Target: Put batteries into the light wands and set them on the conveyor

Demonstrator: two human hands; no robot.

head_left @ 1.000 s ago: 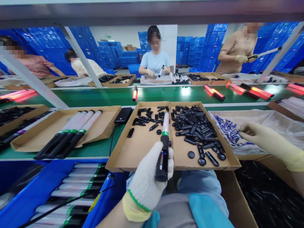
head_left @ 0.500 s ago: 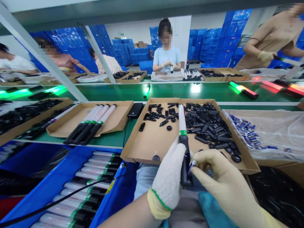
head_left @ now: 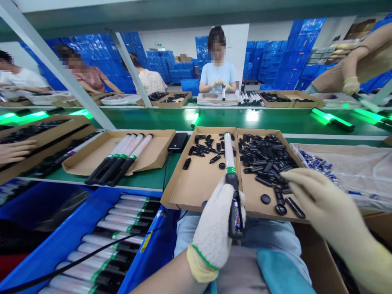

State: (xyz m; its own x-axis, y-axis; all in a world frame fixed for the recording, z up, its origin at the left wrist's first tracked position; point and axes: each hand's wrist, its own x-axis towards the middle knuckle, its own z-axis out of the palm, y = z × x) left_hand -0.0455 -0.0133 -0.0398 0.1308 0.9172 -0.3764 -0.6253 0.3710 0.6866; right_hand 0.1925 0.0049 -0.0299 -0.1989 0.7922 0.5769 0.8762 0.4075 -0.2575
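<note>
My left hand (head_left: 213, 224), in a white knit glove, is wrapped round the black handle of a light baton (head_left: 229, 157). The baton has a clear tube and a green band, and points away from me. In the opened side of its handle lies a blue battery (head_left: 237, 213). My right hand (head_left: 326, 208), in a cream glove, hovers at the right edge of the cardboard tray (head_left: 183, 185), fingers stretched out, with nothing visible in them. Close to its fingertips is a pile of black plastic parts (head_left: 265, 153).
Loose batteries (head_left: 317, 163) lie in a lined box at right. Several batons (head_left: 122, 153) rest in another tray, more in a blue bin (head_left: 156, 226). Lit batons (head_left: 332, 118) lie on the green conveyor (head_left: 220, 118). A co-worker's gloved hand (head_left: 16, 151) reaches in at left.
My right hand has moved away from the handle, rightward to the tray's edge. The battery it held now appears inside the handle. Lit batons on the right of the conveyor changed from red to green.
</note>
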